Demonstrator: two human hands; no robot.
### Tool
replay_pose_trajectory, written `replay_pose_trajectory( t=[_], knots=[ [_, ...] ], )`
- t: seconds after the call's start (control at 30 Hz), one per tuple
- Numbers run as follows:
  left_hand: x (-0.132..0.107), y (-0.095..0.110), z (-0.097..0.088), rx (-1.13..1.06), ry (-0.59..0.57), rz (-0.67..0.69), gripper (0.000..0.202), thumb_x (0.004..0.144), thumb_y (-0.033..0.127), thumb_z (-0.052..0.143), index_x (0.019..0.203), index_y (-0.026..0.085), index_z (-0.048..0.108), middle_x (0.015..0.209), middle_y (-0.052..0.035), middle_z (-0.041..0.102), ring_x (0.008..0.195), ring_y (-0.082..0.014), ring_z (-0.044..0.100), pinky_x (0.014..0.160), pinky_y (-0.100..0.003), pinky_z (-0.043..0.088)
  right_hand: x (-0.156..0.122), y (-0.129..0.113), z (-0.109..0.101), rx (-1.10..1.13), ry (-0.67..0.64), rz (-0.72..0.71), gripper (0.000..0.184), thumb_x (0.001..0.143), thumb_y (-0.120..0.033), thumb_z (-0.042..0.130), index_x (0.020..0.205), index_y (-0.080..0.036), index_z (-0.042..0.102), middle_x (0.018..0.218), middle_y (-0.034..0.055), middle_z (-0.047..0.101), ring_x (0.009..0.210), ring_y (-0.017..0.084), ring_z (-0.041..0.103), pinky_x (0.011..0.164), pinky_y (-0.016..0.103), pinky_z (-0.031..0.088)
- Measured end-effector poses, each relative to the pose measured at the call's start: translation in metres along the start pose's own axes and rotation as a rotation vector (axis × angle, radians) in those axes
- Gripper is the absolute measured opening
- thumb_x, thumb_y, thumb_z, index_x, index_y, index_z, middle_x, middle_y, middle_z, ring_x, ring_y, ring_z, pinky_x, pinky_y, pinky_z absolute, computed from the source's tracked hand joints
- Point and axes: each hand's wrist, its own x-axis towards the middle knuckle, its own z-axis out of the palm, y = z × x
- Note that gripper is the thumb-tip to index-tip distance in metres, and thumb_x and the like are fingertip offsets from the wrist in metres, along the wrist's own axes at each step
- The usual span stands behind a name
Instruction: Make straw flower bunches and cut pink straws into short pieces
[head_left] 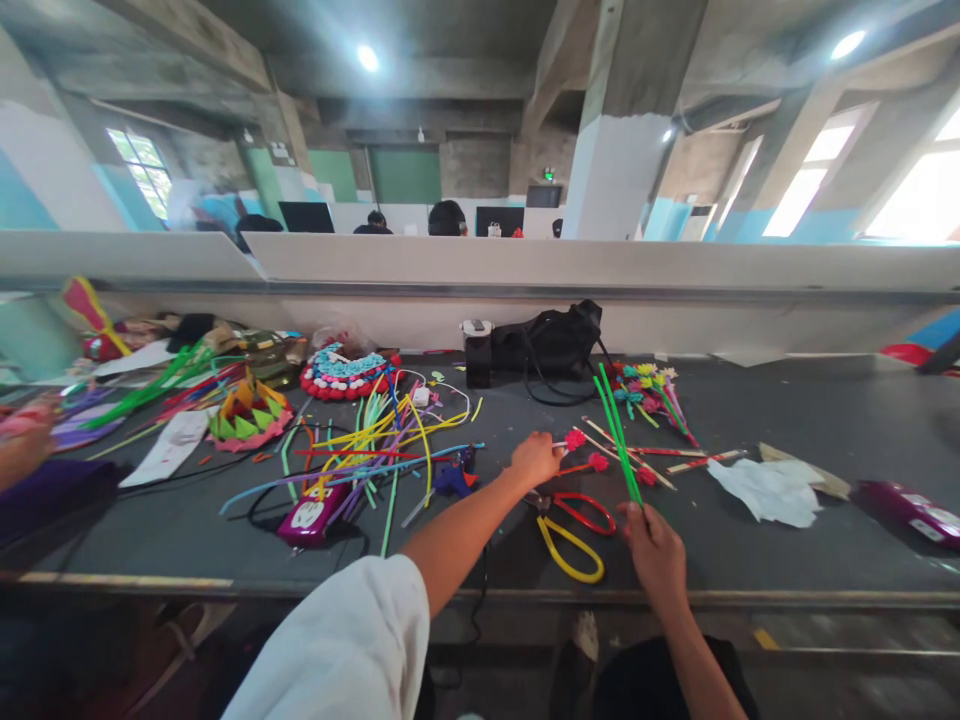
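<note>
My left hand (536, 460) reaches over the table with its fingers closed on the pale stem of a small red flower (575, 440). A second red flower (598, 461) on an orange-red stem lies just below it. My right hand (655, 550) is closed around the lower ends of several green pipe cleaners (618, 436), which stand up from it at a slant. Between my hands lie scissors (574, 528) with one red and one yellow handle, their blades partly hidden by my left wrist. Patterned paper-wrapped sticks (651, 461) lie beyond the green stems.
Left of my arm spreads a tangle of coloured pipe cleaners (375, 430) over a purple box (313, 515). Behind are a red-and-blue pompom piece (345, 370), a black bag (555, 335) and a flower bunch (649, 390). Crumpled white tissue (769, 490) lies right. Another person's hand (26, 440) shows far left.
</note>
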Motion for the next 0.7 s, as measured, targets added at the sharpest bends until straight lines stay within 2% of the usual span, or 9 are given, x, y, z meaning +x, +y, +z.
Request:
replay_pose_trajectory(
  t=[0.07, 0.13, 0.23, 0.3, 0.37, 0.43, 0.53, 0.6, 0.7],
  knots=[
    [0.001, 0.006, 0.011, -0.048, -0.042, -0.023, 0.039, 0.080, 0.044, 0.058, 0.102, 0.011, 0.060, 0.111, -0.0198, 0.060, 0.102, -0.0318, 0.061, 0.083, -0.040, 0.048, -0.001, 0.000, -0.001, 0.001, -0.005, -0.001, 0.054, 0.089, -0.060, 0.037, 0.083, -0.016, 0.067, 0.062, 0.0061, 0.063, 0.055, 0.020, 0.058, 0.055, 0.029, 0.043],
    [0.002, 0.009, 0.020, -0.106, -0.066, -0.034, 0.037, 0.073, 0.037, 0.067, 0.099, 0.011, 0.061, 0.112, -0.0208, 0.059, 0.101, -0.0341, 0.061, 0.083, -0.042, 0.048, -0.001, -0.001, -0.001, -0.002, -0.011, -0.008, 0.055, 0.089, -0.061, 0.036, 0.082, -0.016, 0.066, 0.062, 0.0065, 0.064, 0.056, 0.021, 0.058, 0.056, 0.029, 0.044],
    [0.004, 0.010, 0.025, -0.228, -0.040, -0.055, 0.016, 0.074, 0.020, 0.062, 0.088, 0.012, 0.061, 0.108, -0.0198, 0.059, 0.101, -0.0321, 0.060, 0.086, -0.042, 0.045, -0.001, -0.001, -0.001, -0.010, -0.017, -0.019, 0.057, 0.089, -0.064, 0.034, 0.081, -0.016, 0.066, 0.064, 0.0072, 0.065, 0.058, 0.021, 0.060, 0.058, 0.030, 0.045],
    [0.006, 0.009, 0.021, -0.340, 0.015, -0.071, 0.007, 0.077, 0.015, 0.058, 0.083, 0.013, 0.058, 0.105, -0.0178, 0.059, 0.100, -0.0284, 0.059, 0.087, -0.040, 0.044, -0.001, 0.000, 0.000, -0.015, -0.015, -0.022, 0.058, 0.089, -0.063, 0.033, 0.083, -0.016, 0.066, 0.068, 0.0082, 0.066, 0.059, 0.021, 0.060, 0.060, 0.030, 0.045],
    [0.007, 0.005, 0.011, -0.477, 0.085, -0.088, 0.003, 0.080, 0.015, 0.054, 0.083, 0.015, 0.055, 0.102, -0.0137, 0.058, 0.094, -0.0224, 0.059, 0.084, -0.035, 0.044, -0.002, 0.000, 0.000, -0.025, -0.013, -0.026, 0.057, 0.090, -0.061, 0.032, 0.085, -0.016, 0.065, 0.070, 0.0089, 0.067, 0.060, 0.021, 0.061, 0.061, 0.030, 0.045],
    [0.006, -0.001, -0.004, -0.643, 0.142, -0.109, 0.002, 0.085, 0.018, 0.049, 0.085, 0.017, 0.051, 0.091, -0.0067, 0.057, 0.076, -0.0146, 0.058, 0.071, -0.028, 0.045, -0.002, 0.000, 0.000, -0.042, -0.016, -0.032, 0.055, 0.091, -0.060, 0.031, 0.085, -0.016, 0.065, 0.069, 0.0090, 0.067, 0.061, 0.022, 0.061, 0.061, 0.030, 0.045],
    [-0.007, -0.019, -0.031, -0.928, 0.177, -0.137, 0.008, 0.091, 0.028, 0.042, 0.091, 0.020, 0.046, 0.068, 0.0046, 0.046, 0.046, -0.0060, 0.040, 0.048, -0.019, 0.033, -0.001, -0.001, 0.001, -0.070, -0.038, -0.049, 0.053, 0.090, -0.059, 0.033, 0.083, -0.017, 0.065, 0.069, 0.0095, 0.067, 0.065, 0.023, 0.062, 0.063, 0.031, 0.045],
    [-0.020, -0.035, -0.048, -1.108, 0.187, -0.140, 0.014, 0.090, 0.033, 0.043, 0.096, 0.021, 0.045, 0.063, 0.0078, 0.039, 0.039, -0.0037, 0.028, 0.042, -0.017, 0.023, 0.004, 0.000, 0.002, -0.088, -0.066, -0.058, 0.051, 0.088, -0.058, 0.036, 0.081, -0.017, 0.066, 0.071, 0.0099, 0.069, 0.067, 0.024, 0.063, 0.065, 0.031, 0.045],
    [-0.041, -0.060, -0.069, -1.332, 0.171, -0.129, 0.028, 0.085, 0.043, 0.053, 0.095, 0.017, 0.050, 0.058, 0.0092, 0.032, 0.038, -0.0027, 0.021, 0.039, -0.018, 0.018, 0.019, 0.002, 0.004, -0.127, -0.108, -0.061, 0.047, 0.086, -0.055, 0.037, 0.079, -0.018, 0.066, 0.072, 0.0095, 0.070, 0.067, 0.024, 0.064, 0.064, 0.031, 0.045]
  ],
)
